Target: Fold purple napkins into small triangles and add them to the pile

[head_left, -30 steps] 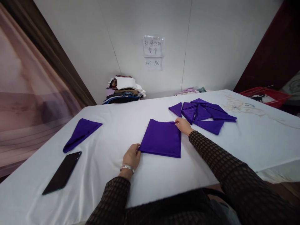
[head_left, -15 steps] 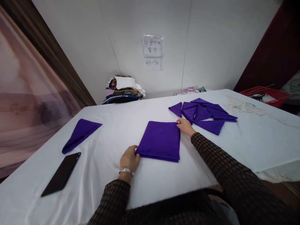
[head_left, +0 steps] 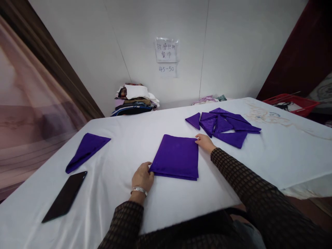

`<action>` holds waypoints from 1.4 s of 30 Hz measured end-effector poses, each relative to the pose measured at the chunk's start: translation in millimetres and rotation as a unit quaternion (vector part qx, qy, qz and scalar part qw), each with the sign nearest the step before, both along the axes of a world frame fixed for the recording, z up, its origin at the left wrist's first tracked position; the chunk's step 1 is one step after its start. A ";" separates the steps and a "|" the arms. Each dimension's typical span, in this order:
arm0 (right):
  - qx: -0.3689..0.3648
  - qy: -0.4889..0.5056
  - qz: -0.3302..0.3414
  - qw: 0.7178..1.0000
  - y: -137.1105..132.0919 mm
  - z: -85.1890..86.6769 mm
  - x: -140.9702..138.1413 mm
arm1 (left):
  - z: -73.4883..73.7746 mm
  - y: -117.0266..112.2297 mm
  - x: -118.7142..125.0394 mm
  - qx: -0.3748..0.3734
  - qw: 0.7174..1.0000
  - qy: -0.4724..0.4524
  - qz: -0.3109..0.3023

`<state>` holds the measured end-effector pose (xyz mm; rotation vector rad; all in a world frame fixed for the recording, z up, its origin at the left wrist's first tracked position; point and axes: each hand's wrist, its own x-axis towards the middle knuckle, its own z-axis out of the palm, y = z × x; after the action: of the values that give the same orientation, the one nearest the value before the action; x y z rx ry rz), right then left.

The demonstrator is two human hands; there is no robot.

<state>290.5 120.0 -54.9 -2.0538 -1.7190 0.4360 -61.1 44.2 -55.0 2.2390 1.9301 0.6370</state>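
Note:
A purple cloth napkin (head_left: 175, 157), folded into a square of several layers, lies flat in front of me on the white tablecloth. My left hand (head_left: 143, 177), with a silver bracelet at the wrist, pinches its near left corner between thumb and fingers. At the far right corner, my right hand (head_left: 204, 142) has thumb and fingertips closed on the edge. Beyond that hand is a group of purple napkins (head_left: 224, 125) folded into triangles, some overlapping. Another folded purple napkin (head_left: 87, 150) lies apart on the left.
A dark phone or tablet (head_left: 65, 197) lies at the near left of the white-covered table (head_left: 124, 141). Folded clothes (head_left: 133, 100) are piled against the wall, with more fabric (head_left: 206, 100) to their right. A red basket (head_left: 303, 105) stands far right. Handwritten paper signs (head_left: 167, 55) hang above.
Both hands keep hold of the same two corners. The far right corner has come slightly nearer to me with my right hand. The whole view has shifted a little.

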 end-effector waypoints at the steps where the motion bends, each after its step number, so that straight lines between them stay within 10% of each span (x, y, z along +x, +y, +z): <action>1: 0.001 -0.004 -0.001 1.000 -0.1 -0.1 0.4 | -0.5 0.2 -0.4 0.002 1.000 -0.003 -0.004; 22: -0.025 -0.158 0.049 0.986 -8.7 23.2 -14.7 | -5.4 -0.8 -8.5 0.031 0.995 -0.085 -0.038; 28: 0.088 -0.065 0.336 0.935 -12.8 42.8 -94.4 | -6.3 -2.1 -8.8 0.031 0.992 -0.081 -0.089; 34: 0.028 -0.061 0.527 0.847 -16.4 28.5 -169.5 | -8.3 -1.8 -10.4 0.025 0.992 -0.059 -0.105; 42: 0.001 -0.096 0.430 0.898 27.3 9.6 -137.1 | -10.2 0.2 -9.9 0.024 0.991 -0.078 -0.106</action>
<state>153.4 147.2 -45.3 -1.2452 -2.6992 0.4844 -71.0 44.4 -65.1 2.3034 1.5944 0.8086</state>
